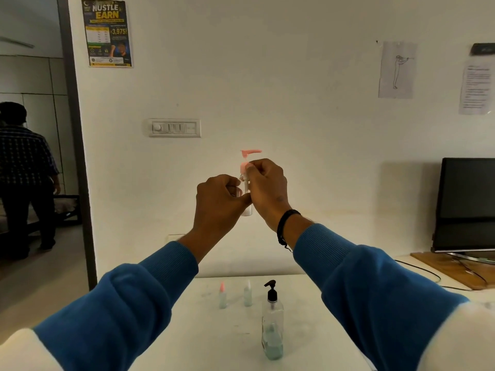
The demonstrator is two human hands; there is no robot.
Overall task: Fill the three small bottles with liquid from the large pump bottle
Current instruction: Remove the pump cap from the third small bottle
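I hold a small clear bottle (pixel 246 210) with a pink pump top (pixel 250 152) up in the air before the wall. My left hand (pixel 219 202) grips the bottle's body. My right hand (pixel 266 183) pinches the pink collar at its neck. On the white table (pixel 203 330) below stand two small bottles: one with a pink cap (pixel 222 295) and one with a pale cap (pixel 248 294). The large clear pump bottle (pixel 272 325) with a black pump head stands in front of them, holding some pale liquid at its bottom.
A dark monitor (pixel 467 204) stands on a wooden board (pixel 450 266) at the right, with cables trailing over the table. A switch plate (pixel 174 128) and papers hang on the wall. A person (pixel 25 178) stands in the doorway at the left.
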